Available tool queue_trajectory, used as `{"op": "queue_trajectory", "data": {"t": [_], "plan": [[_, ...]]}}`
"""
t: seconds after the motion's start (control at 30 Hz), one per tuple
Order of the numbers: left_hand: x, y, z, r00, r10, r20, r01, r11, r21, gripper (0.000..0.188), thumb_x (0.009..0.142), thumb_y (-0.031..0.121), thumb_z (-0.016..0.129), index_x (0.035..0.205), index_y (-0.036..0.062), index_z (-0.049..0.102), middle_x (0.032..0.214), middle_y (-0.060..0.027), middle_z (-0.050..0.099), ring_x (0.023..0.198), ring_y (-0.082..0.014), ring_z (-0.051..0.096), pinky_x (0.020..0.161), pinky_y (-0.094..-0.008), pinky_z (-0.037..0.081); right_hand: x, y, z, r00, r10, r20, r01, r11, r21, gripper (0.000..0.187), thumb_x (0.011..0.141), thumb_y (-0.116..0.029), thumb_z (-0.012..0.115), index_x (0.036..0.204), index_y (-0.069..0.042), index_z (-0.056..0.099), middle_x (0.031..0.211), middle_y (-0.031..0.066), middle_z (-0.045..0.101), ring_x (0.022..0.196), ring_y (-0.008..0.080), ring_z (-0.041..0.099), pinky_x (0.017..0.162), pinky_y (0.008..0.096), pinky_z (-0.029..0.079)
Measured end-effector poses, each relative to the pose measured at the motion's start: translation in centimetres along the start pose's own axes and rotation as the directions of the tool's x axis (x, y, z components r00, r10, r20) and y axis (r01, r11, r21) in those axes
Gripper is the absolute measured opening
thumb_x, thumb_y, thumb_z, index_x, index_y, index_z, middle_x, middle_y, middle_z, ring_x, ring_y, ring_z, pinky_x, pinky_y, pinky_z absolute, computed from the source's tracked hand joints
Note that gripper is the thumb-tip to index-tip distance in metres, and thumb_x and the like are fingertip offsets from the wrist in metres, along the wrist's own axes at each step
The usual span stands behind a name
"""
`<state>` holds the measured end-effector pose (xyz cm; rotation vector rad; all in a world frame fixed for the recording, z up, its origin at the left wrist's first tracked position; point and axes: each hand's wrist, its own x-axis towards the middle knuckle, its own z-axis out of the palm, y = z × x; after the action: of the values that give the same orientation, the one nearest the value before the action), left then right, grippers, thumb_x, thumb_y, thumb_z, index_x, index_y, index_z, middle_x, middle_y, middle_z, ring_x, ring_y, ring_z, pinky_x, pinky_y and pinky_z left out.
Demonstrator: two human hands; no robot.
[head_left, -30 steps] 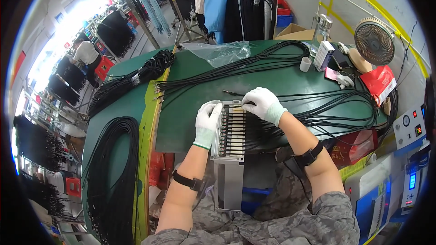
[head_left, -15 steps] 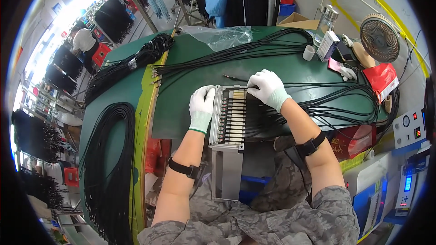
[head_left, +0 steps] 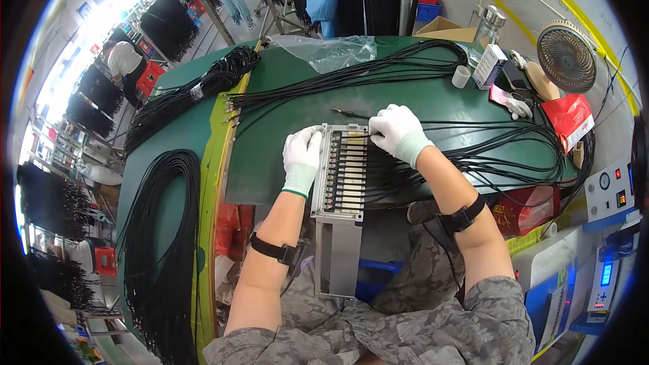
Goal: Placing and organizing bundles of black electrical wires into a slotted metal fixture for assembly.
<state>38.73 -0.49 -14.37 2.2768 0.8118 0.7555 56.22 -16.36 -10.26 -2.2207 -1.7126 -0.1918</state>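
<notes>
1. A slotted metal fixture (head_left: 341, 215) is lying between the two hands at the near edge of the green table (head_left: 284, 176), its rows of slots holding the ends of black cables (head_left: 392, 179).
2. The right hand (head_left: 391, 128), in a white glove, is pinching thumb and fingertips together on the topmost cable (head_left: 355, 136) at the fixture's upper right side.
3. The left hand (head_left: 301, 151), also gloved, is resting against the fixture's upper left edge; whether its fingers are clamping the metal, I cannot tell.
4. A loose cable end (head_left: 346, 113) is lying just beyond the fixture.
5. Farther off, a long cable bundle (head_left: 365, 76) is stretching across the table, near a clear plastic sheet (head_left: 331, 53).
6. At the right, a white box (head_left: 489, 67) is standing beside a glass bottle (head_left: 487, 30), and a round fan (head_left: 566, 57) is facing the table.
7. Leftward, a looped bundle (head_left: 152, 270) is lying past a yellow-green strip (head_left: 215, 182).
</notes>
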Motion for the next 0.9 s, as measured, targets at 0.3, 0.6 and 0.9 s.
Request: {"op": "queue_trajectory", "data": {"t": [0.3, 0.6, 0.9], "plan": [[-1.6, 2.5, 0.6, 0.922, 0.328, 0.206, -0.374, 0.894, 0.248, 0.036, 0.087, 0.043, 0.058, 0.119, 0.0267, 0.065, 0.135, -0.0203, 0.046, 0.126, -0.0394, 0.039, 0.107, -0.0458, 0.03, -0.1, -0.9, 0.4, 0.999, -0.031, 0.016, 0.031, 0.999, -0.017, 0.007, 0.075, -0.021, 0.065, 0.075, -0.015, 0.064, 0.078, 0.0026, 0.062, 0.085, 0.0242, 0.057, 0.075, 0.0361, 0.045], [-1.3, 3.3, 0.9, 0.9, 0.307, 0.31, -0.411, 0.834, 0.369, 0.038, 0.084, 0.047, 0.06, 0.119, 0.0338, 0.064, 0.141, -0.021, 0.041, 0.129, -0.0419, 0.035, 0.111, -0.0527, 0.019, 1.1, 1.8, 2.5, 0.982, 0.179, -0.058, -0.186, 0.969, -0.163, 0.012, 0.082, -0.021, 0.062, 0.093, -0.018, 0.066, 0.09, 0.0039, 0.064, 0.09, 0.0241, 0.058, 0.08, 0.0367, 0.044], [-1.3, 1.9, 0.9, 0.895, 0.397, 0.204, -0.442, 0.854, 0.275, 0.04, 0.086, 0.043, 0.058, 0.118, 0.0206, 0.066, 0.13, -0.0236, 0.051, 0.122, -0.0401, 0.045, 0.107, -0.0464, 0.03, 0.3, 2.6, 1.5, 0.994, 0.103, -0.039, -0.103, 0.995, -0.012, 0.011, 0.081, -0.017, 0.062, 0.091, -0.016, 0.066, 0.091, 0.0052, 0.064, 0.092, 0.0258, 0.058, 0.081, 0.0375, 0.045]]}}
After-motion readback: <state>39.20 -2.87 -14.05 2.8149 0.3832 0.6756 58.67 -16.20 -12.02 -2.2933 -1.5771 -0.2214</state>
